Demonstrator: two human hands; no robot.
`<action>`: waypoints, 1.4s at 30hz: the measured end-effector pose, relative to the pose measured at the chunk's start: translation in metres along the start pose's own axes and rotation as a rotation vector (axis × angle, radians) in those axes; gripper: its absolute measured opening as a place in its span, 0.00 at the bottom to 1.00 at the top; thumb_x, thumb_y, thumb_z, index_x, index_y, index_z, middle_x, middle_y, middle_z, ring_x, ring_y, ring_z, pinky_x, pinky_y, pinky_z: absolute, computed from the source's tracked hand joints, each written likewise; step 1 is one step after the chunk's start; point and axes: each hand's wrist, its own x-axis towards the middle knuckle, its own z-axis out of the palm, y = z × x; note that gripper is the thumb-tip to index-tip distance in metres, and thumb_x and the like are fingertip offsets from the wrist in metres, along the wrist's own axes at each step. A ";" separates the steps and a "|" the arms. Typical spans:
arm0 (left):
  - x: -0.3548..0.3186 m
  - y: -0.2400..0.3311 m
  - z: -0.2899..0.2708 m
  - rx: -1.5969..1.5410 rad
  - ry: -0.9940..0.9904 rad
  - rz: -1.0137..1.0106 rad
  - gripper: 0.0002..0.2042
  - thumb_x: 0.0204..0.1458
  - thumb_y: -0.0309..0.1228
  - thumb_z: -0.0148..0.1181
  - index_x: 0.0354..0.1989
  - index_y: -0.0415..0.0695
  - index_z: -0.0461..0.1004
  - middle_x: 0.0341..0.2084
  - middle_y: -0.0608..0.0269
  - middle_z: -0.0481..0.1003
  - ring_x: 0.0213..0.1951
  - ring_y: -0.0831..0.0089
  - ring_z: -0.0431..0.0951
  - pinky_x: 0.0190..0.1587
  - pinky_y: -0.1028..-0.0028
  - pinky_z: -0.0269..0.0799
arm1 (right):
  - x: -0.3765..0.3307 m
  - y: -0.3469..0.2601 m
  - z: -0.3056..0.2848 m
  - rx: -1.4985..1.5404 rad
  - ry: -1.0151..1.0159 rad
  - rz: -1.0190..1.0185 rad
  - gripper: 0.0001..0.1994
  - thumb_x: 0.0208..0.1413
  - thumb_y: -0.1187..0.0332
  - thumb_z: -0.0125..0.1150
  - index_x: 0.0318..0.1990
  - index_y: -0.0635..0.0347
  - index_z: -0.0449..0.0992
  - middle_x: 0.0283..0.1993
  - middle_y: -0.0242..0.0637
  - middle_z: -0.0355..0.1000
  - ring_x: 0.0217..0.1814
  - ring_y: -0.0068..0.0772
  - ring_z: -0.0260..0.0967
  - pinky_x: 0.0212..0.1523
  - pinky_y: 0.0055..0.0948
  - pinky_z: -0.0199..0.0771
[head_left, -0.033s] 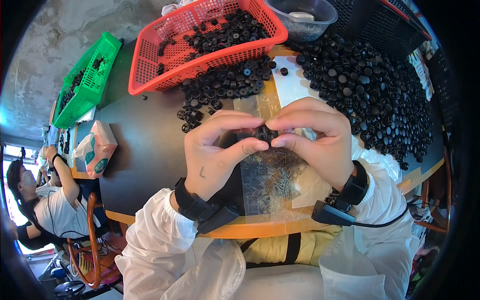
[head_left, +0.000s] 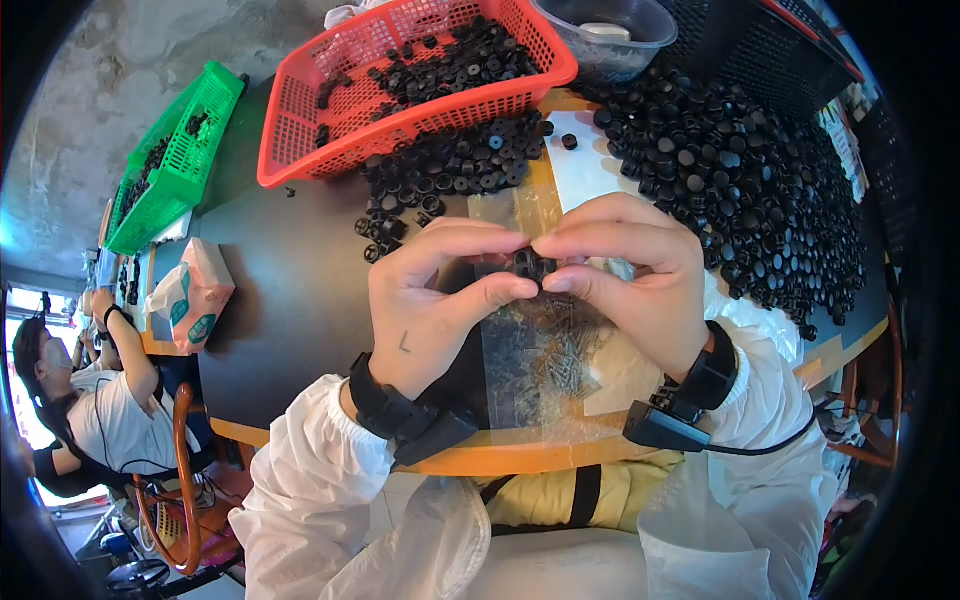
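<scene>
this looks like a small assembly workshop. black round parts (head_left: 740,190) lie heaped in bulk on the right of a dark worktable (head_left: 300,270), with thin metal pieces (head_left: 565,365) piled at its near side. a red plastic basket (head_left: 345,152) of similar parts stands on the far side, a green basket (head_left: 190,160) at far left. on the left, another person (head_left: 125,420) sits by a bare, blotchy grey wall (head_left: 110,110).

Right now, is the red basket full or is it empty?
Neither: the red basket is partly filled. Black parts lie mostly toward its right, while its bare floor shows toward the left.
</scene>
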 end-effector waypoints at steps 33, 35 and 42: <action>-0.002 0.013 0.002 0.400 -0.166 0.490 0.15 0.37 0.13 0.65 0.36 0.37 0.79 0.32 0.59 0.70 0.32 0.72 0.74 0.27 0.81 0.76 | -0.002 0.009 -0.007 0.565 -0.362 0.399 0.14 0.47 0.80 0.67 0.45 0.65 0.80 0.40 0.37 0.77 0.42 0.25 0.73 0.45 0.24 0.73; -0.003 0.011 0.002 0.383 -0.168 0.467 0.13 0.41 0.12 0.63 0.37 0.36 0.79 0.33 0.58 0.70 0.32 0.72 0.75 0.28 0.81 0.77 | -0.003 0.008 -0.006 0.646 -0.330 0.478 0.15 0.48 0.80 0.67 0.46 0.65 0.80 0.40 0.37 0.77 0.42 0.24 0.72 0.44 0.24 0.74; 0.005 0.008 -0.002 0.384 -0.166 0.430 0.14 0.41 0.14 0.64 0.38 0.40 0.80 0.32 0.62 0.69 0.31 0.75 0.72 0.29 0.82 0.71 | -0.002 -0.003 0.003 0.470 -0.183 0.409 0.12 0.49 0.72 0.69 0.41 0.62 0.75 0.33 0.32 0.72 0.36 0.23 0.71 0.37 0.24 0.73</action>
